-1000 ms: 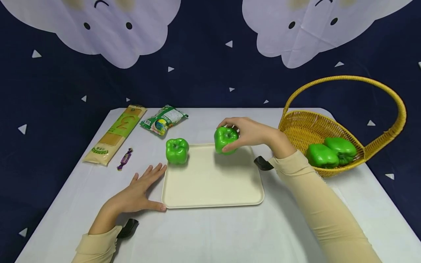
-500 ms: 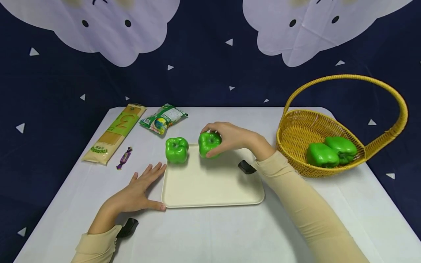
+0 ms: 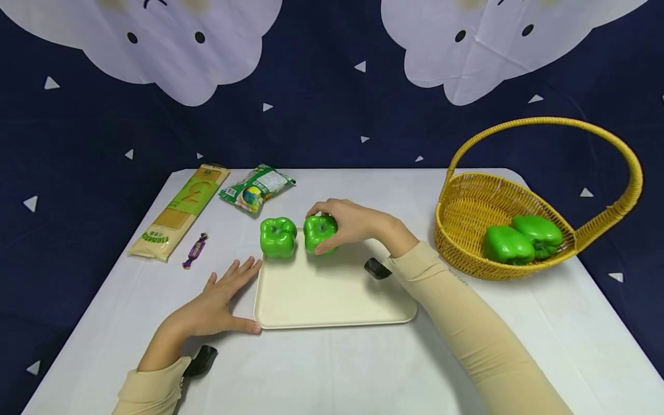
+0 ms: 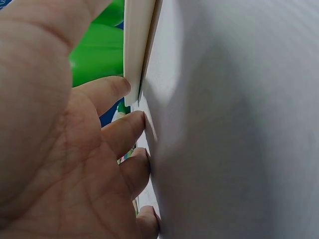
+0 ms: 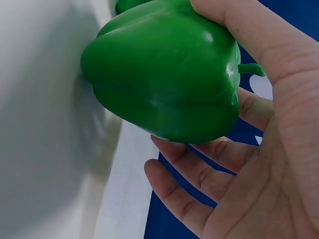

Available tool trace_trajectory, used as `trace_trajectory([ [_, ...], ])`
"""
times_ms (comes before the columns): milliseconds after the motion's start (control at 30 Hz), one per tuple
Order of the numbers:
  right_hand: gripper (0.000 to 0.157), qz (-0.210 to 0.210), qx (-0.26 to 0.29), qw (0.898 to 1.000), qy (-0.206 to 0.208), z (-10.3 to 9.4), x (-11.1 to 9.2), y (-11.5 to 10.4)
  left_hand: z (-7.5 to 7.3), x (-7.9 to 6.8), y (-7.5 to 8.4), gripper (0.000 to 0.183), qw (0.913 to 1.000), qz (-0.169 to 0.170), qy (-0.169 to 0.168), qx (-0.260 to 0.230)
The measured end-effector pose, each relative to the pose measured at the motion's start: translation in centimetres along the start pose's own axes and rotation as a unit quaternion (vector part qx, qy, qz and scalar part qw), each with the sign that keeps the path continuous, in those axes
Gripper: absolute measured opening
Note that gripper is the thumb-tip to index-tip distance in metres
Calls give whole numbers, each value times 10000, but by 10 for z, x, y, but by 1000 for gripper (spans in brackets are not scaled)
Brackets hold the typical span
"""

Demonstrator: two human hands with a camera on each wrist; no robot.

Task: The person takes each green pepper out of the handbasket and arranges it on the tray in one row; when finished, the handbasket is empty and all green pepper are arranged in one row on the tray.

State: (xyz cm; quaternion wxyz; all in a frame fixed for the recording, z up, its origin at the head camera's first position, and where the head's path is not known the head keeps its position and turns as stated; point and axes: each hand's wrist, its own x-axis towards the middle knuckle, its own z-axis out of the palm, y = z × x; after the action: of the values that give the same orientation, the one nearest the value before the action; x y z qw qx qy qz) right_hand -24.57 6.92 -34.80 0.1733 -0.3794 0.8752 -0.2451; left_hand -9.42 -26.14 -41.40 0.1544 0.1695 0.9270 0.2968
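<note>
My right hand (image 3: 353, 223) grips a green bell pepper (image 3: 319, 233) between thumb and fingers, over the back part of a cream tray (image 3: 332, 300). In the right wrist view the held pepper (image 5: 164, 74) appears close up, its stem toward the palm. A second green bell pepper (image 3: 278, 237) stands at the tray's back left corner, just left of the held one. Spread flat at the tray's left edge, my left hand (image 3: 212, 305) has straight fingers; in the left wrist view a fingertip (image 4: 122, 85) touches the tray's rim (image 4: 137, 45).
At right stands a yellow wicker basket (image 3: 467, 216) with a tall handle, holding two green bell peppers (image 3: 508, 245). A noodle packet (image 3: 181, 213), a green snack bag (image 3: 257, 188) and a purple wrapped candy (image 3: 195, 251) lie at back left on the white-covered table (image 3: 332, 374).
My right hand has carried its bell pepper leftward and slightly down, close beside the other pepper on the tray. The left hand has stayed in place.
</note>
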Motion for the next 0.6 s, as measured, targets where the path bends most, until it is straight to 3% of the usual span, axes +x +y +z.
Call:
trace_trajectory([
  [600,85,144,-194,9997,-107,6,3,-4,0,0,0,131,10000,-17,8,10],
])
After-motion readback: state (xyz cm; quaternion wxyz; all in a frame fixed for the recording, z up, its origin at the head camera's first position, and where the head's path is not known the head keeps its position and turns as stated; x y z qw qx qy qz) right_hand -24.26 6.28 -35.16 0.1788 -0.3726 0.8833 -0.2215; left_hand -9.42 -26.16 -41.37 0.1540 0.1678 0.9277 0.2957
